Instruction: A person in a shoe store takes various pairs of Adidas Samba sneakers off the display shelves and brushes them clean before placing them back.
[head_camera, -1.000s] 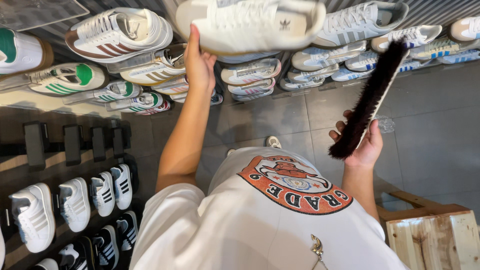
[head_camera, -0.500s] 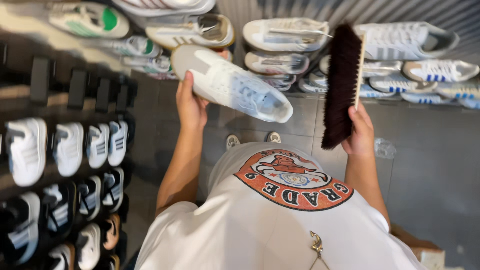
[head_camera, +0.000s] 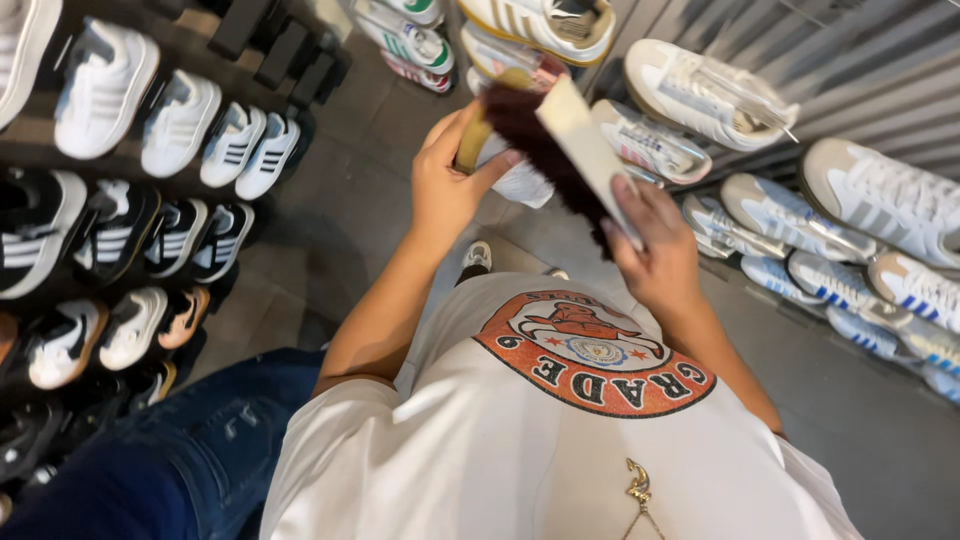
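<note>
Between sneaker-lined shelves (head_camera: 880, 190), the left hand (head_camera: 445, 190), fingers clenched round a white sneaker (head_camera: 520, 180), had lowered it; the right hand (head_camera: 650, 255), gripping the brush (head_camera: 560, 150), now swept it

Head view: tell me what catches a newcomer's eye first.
At centre top, the left hand holds a white sneaker while the right hand presses a dark-bristled brush against it. Rows of white and black sneakers fill the shelves at left; more sneakers line the grey wall at right.
</note>
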